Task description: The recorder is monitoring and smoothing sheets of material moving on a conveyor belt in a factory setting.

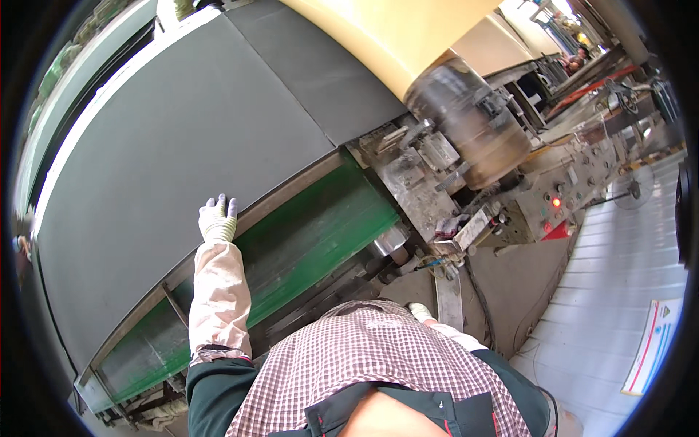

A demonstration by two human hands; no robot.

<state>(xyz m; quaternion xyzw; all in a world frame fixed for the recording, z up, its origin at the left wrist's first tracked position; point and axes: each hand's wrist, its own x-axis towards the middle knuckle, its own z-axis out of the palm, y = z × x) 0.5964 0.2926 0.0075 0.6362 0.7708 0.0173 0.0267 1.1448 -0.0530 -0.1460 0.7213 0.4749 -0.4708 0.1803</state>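
Note:
A large dark grey sheet (182, 124) lies over a green-topped table, and a seam crosses it toward its far right part. My left hand (218, 220), in a white glove with grey fingertips, rests at the sheet's near edge. Its fingers stretch out flat on the surface, holding nothing. Below that edge runs the green conveyor bed (313, 226) with its metal rail. Beside my apron, low on the right, my right hand (419, 312) shows only in part. It is gloved, and its fingers are hidden.
A big cream-yellow sheet (408, 29) curves over a metal roller (470, 120) at the upper right. Beside it stands a control panel (561, 197) with a lit red lamp. A fan (632, 191) and a pale corrugated wall (604, 284) are farther right. A person (575, 60) is in the distance.

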